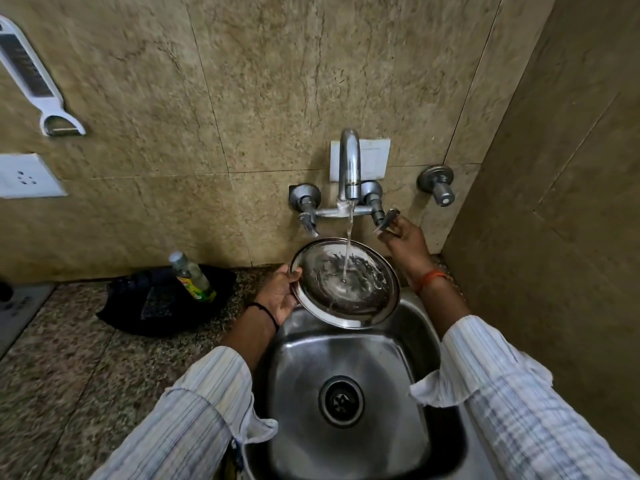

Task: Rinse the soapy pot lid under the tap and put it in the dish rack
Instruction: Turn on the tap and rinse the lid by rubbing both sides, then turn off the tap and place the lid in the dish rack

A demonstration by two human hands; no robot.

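Note:
A round steel pot lid (360,296) is held tilted over the back of the sink, inner side up. Water falls from the wall tap (349,168) onto its middle and splashes outward. My left hand (280,294) grips the lid's left rim. My right hand (403,242) is raised to the tap's right lever handle (387,220), fingers closed on it. No dish rack is in view.
The steel sink (388,358) with its drain lies below the lid. A bottle (192,275) leans on a black cloth (138,306) on the granite counter at left. A second wall valve (437,185) sits at right, beside a side wall. A peeler (34,81) and socket hang at left.

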